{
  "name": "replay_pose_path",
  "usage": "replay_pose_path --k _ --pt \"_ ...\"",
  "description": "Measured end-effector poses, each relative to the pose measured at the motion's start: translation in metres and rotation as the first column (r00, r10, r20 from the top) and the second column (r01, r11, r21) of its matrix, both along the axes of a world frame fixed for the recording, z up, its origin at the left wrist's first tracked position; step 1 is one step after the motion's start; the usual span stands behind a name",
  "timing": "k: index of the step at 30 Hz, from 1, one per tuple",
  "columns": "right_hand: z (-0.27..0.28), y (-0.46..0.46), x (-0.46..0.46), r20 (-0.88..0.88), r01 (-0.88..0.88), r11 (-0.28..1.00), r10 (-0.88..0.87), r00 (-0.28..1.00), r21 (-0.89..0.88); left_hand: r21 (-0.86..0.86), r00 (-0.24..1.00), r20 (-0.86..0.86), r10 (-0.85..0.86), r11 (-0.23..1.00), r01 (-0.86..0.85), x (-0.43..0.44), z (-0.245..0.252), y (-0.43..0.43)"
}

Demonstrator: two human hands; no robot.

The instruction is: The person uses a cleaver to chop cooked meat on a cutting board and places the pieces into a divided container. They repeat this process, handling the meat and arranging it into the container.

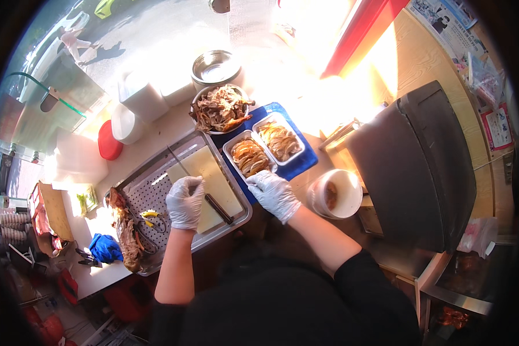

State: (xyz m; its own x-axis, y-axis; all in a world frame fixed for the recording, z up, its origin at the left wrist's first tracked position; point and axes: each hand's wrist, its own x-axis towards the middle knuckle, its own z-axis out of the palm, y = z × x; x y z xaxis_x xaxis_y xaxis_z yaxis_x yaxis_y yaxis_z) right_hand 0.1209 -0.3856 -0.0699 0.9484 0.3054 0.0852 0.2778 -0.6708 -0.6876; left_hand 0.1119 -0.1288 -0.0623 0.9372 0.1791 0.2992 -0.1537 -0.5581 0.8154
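Note:
My left hand (185,203), in a thin white glove, hovers over or rests at the left edge of a pale cutting board (194,166). Its fingers are curled towards the thumb and nothing shows in them. A knife with a dark handle (218,209) lies across the board, beside that hand. My right hand (275,195), also gloved, is at the near end of a white container of sliced roast meat (248,156); its fingertips are partly hidden, so a grip cannot be told. A second container of sliced meat (279,140) sits alongside, both on a blue mat (306,161).
A perforated metal tray (140,184) holds the board, a meat carcass (124,233) and yellow-handled scissors (149,218). Beyond stand a bowl of meat scraps (220,108) and metal bowls (216,67). A white bucket (346,194) and a black case (408,168) are at right.

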Motion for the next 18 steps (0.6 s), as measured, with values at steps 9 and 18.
replay_pose_path --k 9,18 --pt "-0.024 -0.159 0.099 -0.138 0.310 0.945 -0.323 0.936 -0.107 0.564 0.941 -0.281 -0.190 0.761 0.322 0.056 -0.035 -0.138" --pt "-0.053 -0.159 0.160 -0.515 0.086 0.994 -0.106 0.851 -0.063 0.063 0.879 -0.407 0.249 0.967 -0.245 0.012 0.010 -0.153"
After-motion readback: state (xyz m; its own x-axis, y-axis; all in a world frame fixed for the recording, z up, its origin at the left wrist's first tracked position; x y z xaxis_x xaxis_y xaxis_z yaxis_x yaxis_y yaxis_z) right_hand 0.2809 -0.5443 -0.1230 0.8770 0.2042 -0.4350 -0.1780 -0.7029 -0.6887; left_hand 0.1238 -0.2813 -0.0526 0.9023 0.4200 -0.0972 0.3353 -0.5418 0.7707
